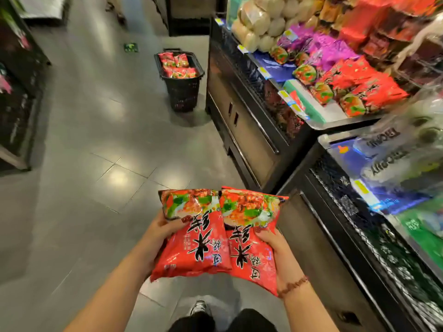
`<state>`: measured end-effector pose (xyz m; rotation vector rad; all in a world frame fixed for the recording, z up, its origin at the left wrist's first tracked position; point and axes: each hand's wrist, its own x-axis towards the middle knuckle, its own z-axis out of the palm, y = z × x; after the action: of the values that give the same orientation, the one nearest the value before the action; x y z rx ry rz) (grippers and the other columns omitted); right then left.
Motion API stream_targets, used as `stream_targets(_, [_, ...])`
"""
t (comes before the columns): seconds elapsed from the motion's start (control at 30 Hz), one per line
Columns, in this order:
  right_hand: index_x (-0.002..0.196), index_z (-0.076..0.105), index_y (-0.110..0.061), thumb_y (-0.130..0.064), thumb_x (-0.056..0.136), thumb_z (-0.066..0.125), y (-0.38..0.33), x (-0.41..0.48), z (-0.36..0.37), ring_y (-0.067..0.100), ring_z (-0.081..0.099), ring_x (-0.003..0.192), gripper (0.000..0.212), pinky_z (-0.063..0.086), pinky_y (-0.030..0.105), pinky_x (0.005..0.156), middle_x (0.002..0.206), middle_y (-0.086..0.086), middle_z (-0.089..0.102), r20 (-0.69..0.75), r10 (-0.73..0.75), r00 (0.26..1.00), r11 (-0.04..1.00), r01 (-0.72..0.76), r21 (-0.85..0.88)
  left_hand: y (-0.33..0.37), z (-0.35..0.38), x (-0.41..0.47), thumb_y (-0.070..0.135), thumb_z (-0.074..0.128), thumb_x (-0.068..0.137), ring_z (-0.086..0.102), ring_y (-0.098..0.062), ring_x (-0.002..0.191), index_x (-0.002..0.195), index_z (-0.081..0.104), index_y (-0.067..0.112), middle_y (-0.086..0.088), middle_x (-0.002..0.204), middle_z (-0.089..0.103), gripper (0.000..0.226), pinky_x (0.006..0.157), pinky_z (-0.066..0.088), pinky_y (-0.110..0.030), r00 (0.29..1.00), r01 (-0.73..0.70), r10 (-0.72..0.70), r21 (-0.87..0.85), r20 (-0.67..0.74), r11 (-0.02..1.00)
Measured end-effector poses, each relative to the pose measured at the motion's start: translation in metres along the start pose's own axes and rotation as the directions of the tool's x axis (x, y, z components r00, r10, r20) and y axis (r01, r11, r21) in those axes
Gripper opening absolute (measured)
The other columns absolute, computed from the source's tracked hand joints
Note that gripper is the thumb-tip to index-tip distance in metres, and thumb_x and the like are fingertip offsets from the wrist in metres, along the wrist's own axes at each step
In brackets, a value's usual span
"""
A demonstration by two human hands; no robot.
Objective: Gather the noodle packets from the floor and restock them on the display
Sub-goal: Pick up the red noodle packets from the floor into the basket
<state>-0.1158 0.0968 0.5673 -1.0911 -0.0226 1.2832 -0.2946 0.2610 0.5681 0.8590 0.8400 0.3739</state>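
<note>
Head view: left hand (160,230) grips one red noodle packet (194,245) by its side edge, thumb pressed on top, other fingers hidden underneath. Right hand (278,248) holds a second packet (251,255) the same way. The two packets touch edge to edge over the aisle, well apart from the display stack (359,85). More packets (177,65) sit in the floor basket (183,94).

Risks: glossy film plus an edge-only hold, so either could slip on the reach. The stack looks close to the shelf lip (330,122), so pushing more in may slide some off.
</note>
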Motion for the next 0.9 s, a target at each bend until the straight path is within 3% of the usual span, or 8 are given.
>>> stream_targets(0.13, [0.128,0.055,-0.006,-0.018,0.059,0.083,-0.019,0.056,0.022,0.056,0.046,0.120,0.076,0.034,0.072,0.098,0.126,0.031,0.056,0.012,0.040,0.999,0.996,-0.039,-0.081,0.029,-0.022,0.035,0.024,0.091,0.033,0.072,-0.030,0.068,0.116,0.056,0.015,-0.013,0.085,0.075,0.091,0.054,0.057,-0.033,0.990,0.054,-0.057,-0.025,-0.131,0.998])
stream_targets(0.37, [0.128,0.051,-0.007,-0.013,0.080,0.069,-0.077,0.182,0.059,0.044,0.063,0.103,0.052,0.051,0.059,0.088,0.119,0.026,0.063,0.071,0.016,0.997,0.977,-0.001,-0.211,0.083,-0.046,0.129,0.021,0.076,0.070,0.073,-0.030,0.068,0.116,0.053,0.017,-0.013,0.085,0.075,0.051,0.058,0.057,-0.037,0.949,0.059,-0.085,-0.094,-0.303,0.994])
stream_targets(0.5, [0.131,0.047,-0.010,-0.010,0.086,0.064,-0.127,0.275,0.086,0.041,0.065,0.103,0.048,0.056,0.051,0.084,0.121,0.022,0.063,0.154,0.006,0.988,0.965,0.035,-0.259,0.134,-0.048,0.202,0.028,0.077,0.063,0.073,-0.031,0.073,0.123,0.049,0.024,-0.013,0.091,0.074,0.067,0.063,0.057,-0.040,0.937,0.005,-0.035,-0.087,-0.348,0.996])
stream_targets(0.6, [0.132,0.047,-0.013,-0.026,0.069,0.084,-0.172,0.338,0.112,0.039,0.065,0.104,0.074,0.056,0.049,0.082,0.122,0.021,0.063,0.183,-0.013,0.983,0.960,0.063,-0.274,0.183,-0.045,0.256,0.044,0.093,0.045,0.073,-0.033,0.082,0.133,0.040,0.040,-0.012,0.108,0.070,0.103,0.063,0.058,-0.042,0.931,-0.059,0.032,-0.063,-0.363,0.996])
stream_targets(0.67, [0.134,0.046,-0.016,-0.024,0.069,0.084,-0.198,0.376,0.129,0.037,0.065,0.104,0.075,0.057,0.047,0.081,0.122,0.019,0.063,0.208,-0.025,0.978,0.950,0.089,-0.301,0.211,-0.045,0.289,0.056,0.093,0.033,0.073,-0.033,0.083,0.135,0.035,0.047,-0.014,0.117,0.066,0.118,0.060,0.058,-0.040,0.926,-0.090,0.070,-0.037,-0.371,0.995])
stream_targets(0.77, [0.138,0.043,-0.021,-0.014,0.082,0.067,-0.228,0.426,0.152,0.034,0.065,0.105,0.061,0.058,0.046,0.082,0.126,0.017,0.062,0.220,-0.081,0.972,0.917,0.159,-0.365,0.245,-0.050,0.334,0.040,0.075,0.076,0.074,-0.025,0.083,0.146,0.009,0.057,-0.005,0.132,0.054,0.098,0.058,0.058,-0.035,0.906,-0.155,0.149,0.016,-0.397,0.988])
stream_targets(0.83, [0.145,0.033,-0.031,-0.013,0.086,0.066,-0.241,0.456,0.166,0.033,0.061,0.114,0.070,0.053,0.053,0.089,0.134,0.012,0.057,0.250,-0.122,0.960,0.901,0.213,-0.379,0.265,-0.054,0.360,0.035,0.065,0.082,0.072,-0.023,0.089,0.139,-0.006,0.066,0.002,0.142,0.043,0.096,0.060,0.059,-0.033,0.888,-0.199,0.211,0.073,-0.409,0.977])
stream_targets(0.9, [0.144,0.023,-0.051,-0.013,0.089,0.066,-0.252,0.483,0.180,0.031,0.058,0.120,0.079,0.050,0.058,0.091,0.139,0.004,0.052,0.281,-0.147,0.948,0.895,0.249,-0.371,0.286,-0.058,0.385,0.032,0.062,0.088,0.070,-0.024,0.095,0.132,-0.006,0.073,0.011,0.142,0.033,0.090,0.062,0.060,-0.033,0.870,-0.250,0.283,0.134,-0.403,0.959])
